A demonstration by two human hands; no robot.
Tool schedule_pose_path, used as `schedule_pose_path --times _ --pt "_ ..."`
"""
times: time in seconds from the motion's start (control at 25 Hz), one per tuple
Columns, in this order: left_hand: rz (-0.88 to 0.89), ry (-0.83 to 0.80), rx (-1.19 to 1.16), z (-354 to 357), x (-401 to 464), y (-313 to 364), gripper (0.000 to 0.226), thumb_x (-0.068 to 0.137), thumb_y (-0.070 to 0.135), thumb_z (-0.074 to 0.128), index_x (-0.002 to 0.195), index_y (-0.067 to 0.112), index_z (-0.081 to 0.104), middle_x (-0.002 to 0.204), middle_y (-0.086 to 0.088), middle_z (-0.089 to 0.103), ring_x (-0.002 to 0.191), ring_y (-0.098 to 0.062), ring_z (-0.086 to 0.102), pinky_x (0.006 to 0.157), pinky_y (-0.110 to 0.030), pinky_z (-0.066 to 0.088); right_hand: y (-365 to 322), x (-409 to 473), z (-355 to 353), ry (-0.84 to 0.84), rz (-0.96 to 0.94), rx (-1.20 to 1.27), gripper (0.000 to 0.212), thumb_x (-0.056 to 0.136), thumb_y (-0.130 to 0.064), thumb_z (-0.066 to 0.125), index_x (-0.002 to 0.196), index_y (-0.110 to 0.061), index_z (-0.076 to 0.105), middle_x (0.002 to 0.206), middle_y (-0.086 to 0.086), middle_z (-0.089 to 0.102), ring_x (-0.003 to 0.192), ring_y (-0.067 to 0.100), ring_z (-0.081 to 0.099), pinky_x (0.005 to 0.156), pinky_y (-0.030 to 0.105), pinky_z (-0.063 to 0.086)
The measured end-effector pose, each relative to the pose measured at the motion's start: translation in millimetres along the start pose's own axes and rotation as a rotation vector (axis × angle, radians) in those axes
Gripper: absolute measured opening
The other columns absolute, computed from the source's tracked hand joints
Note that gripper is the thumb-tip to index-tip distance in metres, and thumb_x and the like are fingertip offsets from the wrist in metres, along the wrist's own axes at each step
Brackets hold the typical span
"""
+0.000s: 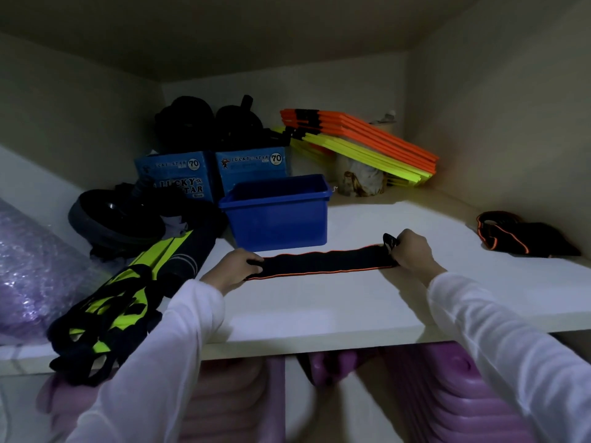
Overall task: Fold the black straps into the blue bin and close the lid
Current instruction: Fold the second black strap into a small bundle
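Note:
A black strap with orange edging (319, 263) lies stretched flat on the white shelf (319, 308), just in front of the open blue bin (278, 219). My left hand (235, 266) grips the strap's left end. My right hand (412, 251) grips its right end, where a black buckle sticks up. A second black strap with orange trim (524, 236) lies bunched at the shelf's right. No lid for the bin is in view.
Two blue Lucky Star boxes (217, 174) stand behind the bin with black gear on top. Orange and yellow slats (361, 142) lean at the back. A black disc (115, 222), a yellow-black harness (112, 308) and bubble wrap (28, 270) crowd the left. Purple items sit below the shelf.

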State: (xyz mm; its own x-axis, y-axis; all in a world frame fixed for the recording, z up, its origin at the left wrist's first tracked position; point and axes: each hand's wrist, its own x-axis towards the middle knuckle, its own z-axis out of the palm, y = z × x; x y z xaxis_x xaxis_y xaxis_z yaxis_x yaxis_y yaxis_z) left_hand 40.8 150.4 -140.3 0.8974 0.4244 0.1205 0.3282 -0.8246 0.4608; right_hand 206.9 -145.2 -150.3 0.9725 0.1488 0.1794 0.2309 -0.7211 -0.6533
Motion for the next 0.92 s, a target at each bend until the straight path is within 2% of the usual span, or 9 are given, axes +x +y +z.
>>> schedule_pose_path --times 0.16,0.32,0.44,0.52,0.64,0.68,0.76,0.84,0.92 --pt "-0.019 0.0 -0.052 -1.2 -3.0 4.9 0.034 0.087 0.009 0.063 0.121 0.003 0.063 0.122 -0.012 0.057 0.097 -0.013 0.048 0.06 0.0 0.035 -2.2 2.2 0.1 -0.028 0.011 -0.015 0.04 0.097 -0.029 0.045 0.067 -0.002 0.039 0.059 0.006 0.038 0.067 0.026 0.045 0.043 0.026 0.023" --pt "-0.001 0.002 -0.042 -1.6 -6.6 9.2 0.035 0.089 0.01 0.061 0.124 0.004 0.061 0.131 -0.015 0.054 0.1 -0.017 0.049 0.059 -0.013 0.031 -3.5 1.7 1.0 -0.037 0.018 -0.013 0.033 0.098 -0.03 0.042 0.086 0.001 0.041 0.064 0.008 0.04 0.077 0.028 0.045 0.045 0.027 0.023" --pt "0.025 0.011 -0.019 -1.1 -10.2 11.3 0.035 0.09 0.009 0.059 0.125 0.004 0.06 0.132 -0.015 0.055 0.099 -0.012 0.045 0.067 -0.009 0.026 -2.6 2.3 1.4 -0.048 0.033 -0.015 0.028 0.097 -0.027 0.044 0.089 0.0 0.04 0.084 0.016 0.049 0.084 0.033 0.052 0.051 0.028 0.029" --pt "0.031 -0.005 0.02 -1.2 -10.5 15.3 0.033 0.091 0.009 0.057 0.123 0.005 0.062 0.125 -0.013 0.059 0.099 -0.015 0.047 0.065 -0.015 0.027 -2.3 0.4 -2.4 -0.085 0.032 -0.018 0.021 0.094 -0.018 0.048 0.093 0.002 0.043 0.096 0.022 0.055 0.097 0.036 0.056 0.061 0.029 0.036" --pt "0.02 -0.041 0.107 -0.6 -4.8 19.4 0.023 0.09 0.011 0.054 0.107 0.005 0.069 0.099 -0.005 0.058 0.091 -0.016 0.048 0.06 -0.018 0.032 0.2 -5.3 -18.6 -0.171 0.013 0.036 0.044 0.09 -0.017 0.056 0.127 0.005 0.046 0.132 0.022 0.052 0.119 0.035 0.05 0.085 0.033 0.042" --pt "0.024 -0.034 0.128 0.8 -0.9 21.4 0.021 0.089 0.012 0.054 0.101 0.005 0.069 0.098 -0.005 0.06 0.09 -0.016 0.048 0.063 -0.019 0.034 3.2 -6.8 -28.0 -0.181 0.006 0.042 0.053 0.09 -0.022 0.059 0.135 0.002 0.042 0.139 0.019 0.047 0.127 0.033 0.046 0.093 0.033 0.041" --pt "0.031 0.011 0.16 4.4 5.0 27.1 0.028 0.089 0.015 0.054 0.112 0.005 0.067 0.113 -0.013 0.064 0.1 -0.022 0.055 0.081 -0.025 0.041 12.2 -5.0 -49.8 -0.157 -0.003 0.019 0.057 0.09 -0.028 0.059 0.137 0.0 0.043 0.143 0.017 0.044 0.131 0.031 0.043 0.102 0.032 0.038" --pt "0.062 0.087 0.143 10.5 6.8 42.8 0.036 0.092 0.016 0.054 0.126 0.008 0.059 0.131 -0.017 0.054 0.121 -0.029 0.05 0.1 -0.029 0.038 29.2 1.6 -74.2 -0.099 0.011 -0.034 0.047 0.091 -0.025 0.057 0.128 0.004 0.053 0.134 0.02 0.053 0.125 0.035 0.049 0.101 0.035 0.04" --pt "0.17 0.145 0.086 18.3 6.6 69.2 0.035 0.093 0.014 0.053 0.127 0.009 0.059 0.13 -0.016 0.052 0.122 -0.03 0.048 0.103 -0.03 0.035 50.8 10.4 -94.3 0.008 0.043 -0.082 0.034 0.091 -0.02 0.056 0.108 0.008 0.062 0.12 0.027 0.061 0.113 0.039 0.055 0.096 0.039 0.045"
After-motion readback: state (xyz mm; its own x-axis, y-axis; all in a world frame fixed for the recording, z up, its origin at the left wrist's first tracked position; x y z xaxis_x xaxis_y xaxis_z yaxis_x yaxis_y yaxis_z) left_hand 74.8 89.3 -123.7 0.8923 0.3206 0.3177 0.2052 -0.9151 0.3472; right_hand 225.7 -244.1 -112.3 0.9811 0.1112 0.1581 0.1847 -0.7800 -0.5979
